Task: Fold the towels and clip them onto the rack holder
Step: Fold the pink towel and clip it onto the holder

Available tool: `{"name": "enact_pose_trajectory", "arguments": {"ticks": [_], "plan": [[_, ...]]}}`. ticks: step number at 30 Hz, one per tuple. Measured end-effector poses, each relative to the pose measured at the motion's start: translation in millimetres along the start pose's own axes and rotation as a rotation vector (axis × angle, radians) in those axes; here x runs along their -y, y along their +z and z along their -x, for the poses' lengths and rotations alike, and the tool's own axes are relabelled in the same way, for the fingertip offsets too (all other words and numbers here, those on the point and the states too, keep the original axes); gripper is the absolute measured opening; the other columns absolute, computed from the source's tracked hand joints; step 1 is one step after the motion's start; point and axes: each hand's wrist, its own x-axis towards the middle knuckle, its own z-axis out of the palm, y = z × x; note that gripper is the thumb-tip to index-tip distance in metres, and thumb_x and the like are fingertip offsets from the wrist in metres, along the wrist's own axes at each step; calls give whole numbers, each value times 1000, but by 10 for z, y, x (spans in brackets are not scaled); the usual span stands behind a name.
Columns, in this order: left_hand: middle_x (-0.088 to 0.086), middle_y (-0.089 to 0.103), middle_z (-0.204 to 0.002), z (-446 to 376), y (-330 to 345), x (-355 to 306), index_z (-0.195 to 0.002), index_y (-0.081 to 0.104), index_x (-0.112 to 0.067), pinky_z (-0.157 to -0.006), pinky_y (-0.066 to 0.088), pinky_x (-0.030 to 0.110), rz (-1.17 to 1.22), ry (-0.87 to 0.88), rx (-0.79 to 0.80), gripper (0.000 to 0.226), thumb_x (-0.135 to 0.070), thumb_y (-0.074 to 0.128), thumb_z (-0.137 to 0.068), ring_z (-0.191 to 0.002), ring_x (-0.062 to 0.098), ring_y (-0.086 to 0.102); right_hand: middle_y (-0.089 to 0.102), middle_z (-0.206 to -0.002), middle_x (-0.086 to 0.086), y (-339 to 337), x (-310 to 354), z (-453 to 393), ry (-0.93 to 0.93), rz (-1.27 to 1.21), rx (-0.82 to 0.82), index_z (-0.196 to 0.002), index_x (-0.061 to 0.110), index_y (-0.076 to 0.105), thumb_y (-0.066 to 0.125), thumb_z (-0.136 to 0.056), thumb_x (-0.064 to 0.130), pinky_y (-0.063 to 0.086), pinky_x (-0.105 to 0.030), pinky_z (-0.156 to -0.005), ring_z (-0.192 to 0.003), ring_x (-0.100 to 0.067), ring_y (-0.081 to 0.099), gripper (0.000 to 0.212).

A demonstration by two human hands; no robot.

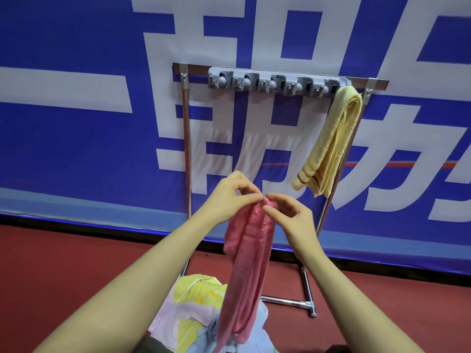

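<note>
Here, in the centre of the frame: pink towel (248, 253) hanging long and narrow, pinched at its top edge by left hand (233, 193) and right hand (289, 217), fingertips of both curled on the cloth, nearly touching each other. Folded lengthwise already, probably — layers hard to count from this angle. Above, in the upper middle, grey clip holder (275, 82) fixed on the metal rack (187, 149); yellow towel (331, 143) already hanging from its right end. At the bottom centre, pile of other towels (193, 309) on the red floor (63, 263).

Possible trouble from here: thin pinch on only the top edge — easy to lose one layer, so the fold opens and the towel slips down onto the pile. Also a thick folded edge hard to push into a clip; poor seating, then falling off later.

Not clear: clip mechanism itself, small and a little blurred. Lower end of pink towel lost against the pile; pile cut by the bottom edge.
</note>
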Motion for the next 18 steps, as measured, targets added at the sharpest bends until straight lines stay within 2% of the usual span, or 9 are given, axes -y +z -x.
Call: {"name": "enact_pose_trajectory", "arguments": {"ticks": [4,7,12,15,18], "plan": [[-10,46,-88,-8,32,20,-78,72,-25,-66,34,11,17,-31,-53,4,-23,72,-81,-66,-9,47,73,-95,-2,92,20,-6,-36,40,-14,-98,18,69,76,-77,6,54,-29,-86,-91,-12,68,25],[-8,47,-92,-5,60,27,-78,72,-25,-70,34,13,66,-46,-83,3,-24,73,-80,-69,-5,48,73,-93,-6,151,35,-12,-76,28,-52,-99,13,70,72,-81,4,53,-26,-82,-87,-12,67,20],[-9,48,-95,13,94,57,-74,67,-27,-76,41,15,118,-49,-109,9,-24,71,-81,-79,-3,54,73,-92,3,184,70,-18,-114,55,-94,-92,17,71,64,-87,3,51,-19,-81,-88,-7,67,16],[-7,53,-97,20,120,95,-77,63,-27,-79,43,18,117,-61,-78,11,-23,66,-86,-83,-1,56,73,-94,0,170,100,-36,-126,74,-90,-96,11,71,63,-88,3,52,-23,-85,-92,-11,68,14],[-7,62,-88,19,117,129,-81,63,-24,-77,43,20,162,-84,-39,8,-23,63,-89,-80,2,57,72,-96,-6,114,135,-71,-120,29,-118,-95,6,70,62,-88,1,52,-33,-89,-94,-18,67,12]]}}
